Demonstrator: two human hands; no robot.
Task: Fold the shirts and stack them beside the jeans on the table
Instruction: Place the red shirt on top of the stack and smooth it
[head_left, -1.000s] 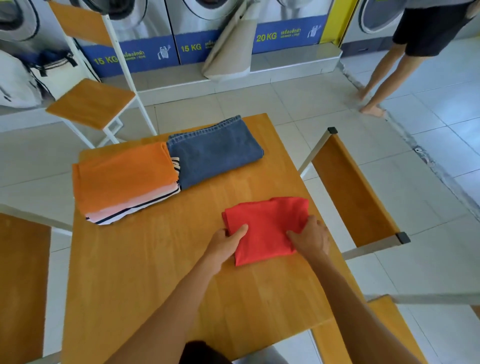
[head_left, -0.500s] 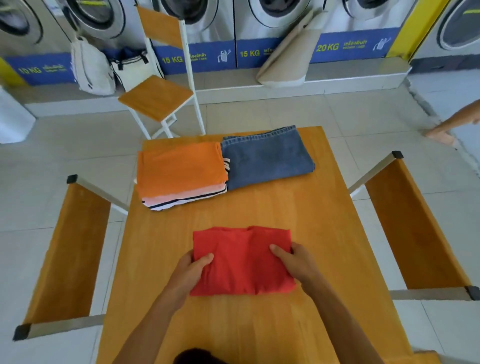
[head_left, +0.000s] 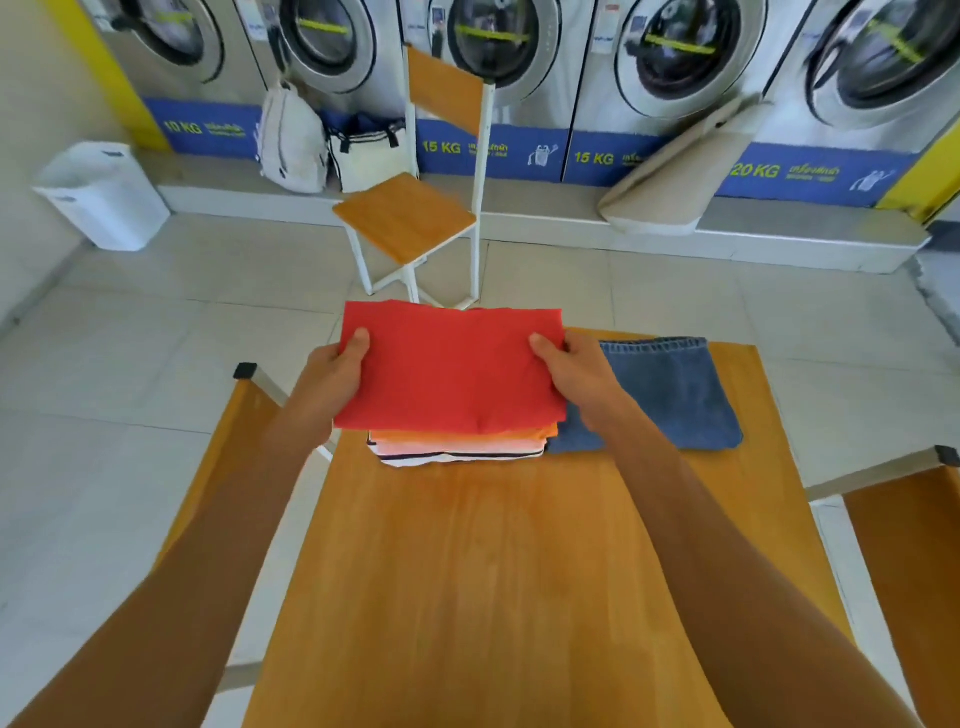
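Over the shirt stack (head_left: 457, 447) | both hands' grip clamps red shirt (head_left: 449, 371) (folded) | washers (head_left: 675, 62) read "15 KG"

My two forearms bare to frame edge, no sleeves, watch or rings; left hand (head_left: 332, 371), right hand (head_left: 574, 371) ungloved.

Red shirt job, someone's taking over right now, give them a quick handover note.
Left hand: gripping the left edge of the folded red shirt.
Right hand: gripping its right edge.
Where things are: the red shirt is held above the stack of folded shirts, orange on top, at the far side of the table. The folded jeans lie right beside the stack.
Done: red shirt folded; other shirts stacked next to the jeans.
Left: lower the red shirt squarely onto the stack and let go. No other unfolded shirts are in view.
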